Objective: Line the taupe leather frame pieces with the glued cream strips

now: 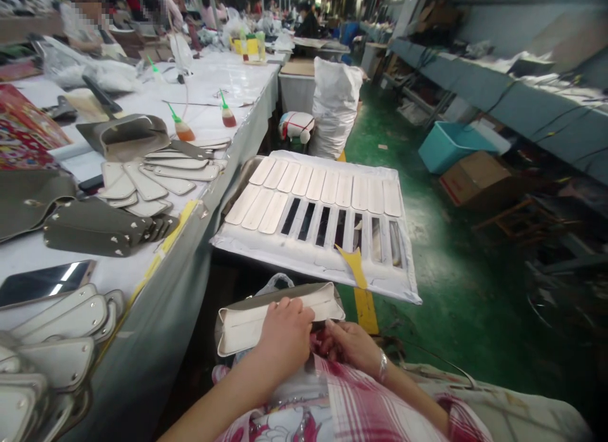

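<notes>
My left hand [284,335] is curled over the near edge of a folded cream and grey leather piece [247,320] that rests on my lap. My right hand [349,344], with a bracelet at the wrist, pinches the same piece from the right, fingers closed under its lower edge. Just beyond stands a white slotted rack [304,255] with several cream strips [323,185] laid in its slots and several slots bare.
A long white worktable [142,284] runs along my left, carrying stacked grey and cream leather parts [99,230], a phone [42,282] and glue bottles [183,130]. A white sack [335,106], a blue bin [444,147] and a cardboard box [475,176] stand on the green floor. People work far back.
</notes>
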Available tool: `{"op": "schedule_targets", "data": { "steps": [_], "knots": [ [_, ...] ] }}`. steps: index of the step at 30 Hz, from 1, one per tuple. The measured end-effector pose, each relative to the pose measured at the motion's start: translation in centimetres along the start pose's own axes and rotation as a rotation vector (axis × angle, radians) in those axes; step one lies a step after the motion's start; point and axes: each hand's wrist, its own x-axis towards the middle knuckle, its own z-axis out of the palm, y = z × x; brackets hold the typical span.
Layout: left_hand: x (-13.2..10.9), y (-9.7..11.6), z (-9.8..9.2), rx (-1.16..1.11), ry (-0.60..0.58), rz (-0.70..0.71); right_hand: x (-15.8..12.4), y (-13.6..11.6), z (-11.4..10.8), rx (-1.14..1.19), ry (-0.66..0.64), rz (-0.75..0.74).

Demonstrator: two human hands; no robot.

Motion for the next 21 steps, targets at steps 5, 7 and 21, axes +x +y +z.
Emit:
{"op": "schedule_targets", "data": {
  "steps": [5,7,21],
  "knots": [
    [-1.1,-1.1,0.5,-0.020,0.036,0.129,-1.4,0.4,-1.3,-0.668,0.461,-0.388],
    [-1.5,-1.3,0.6,-0.022,0.040,0.162,-2.0,0.0,-2.0,-0.900,0.558,-0.680],
    [-0.8,0.6,0.9,0.043,0.081,0.011,-1.5,-1.7,-1.3,-1.261,0.536,-0.681]
  ]
}}
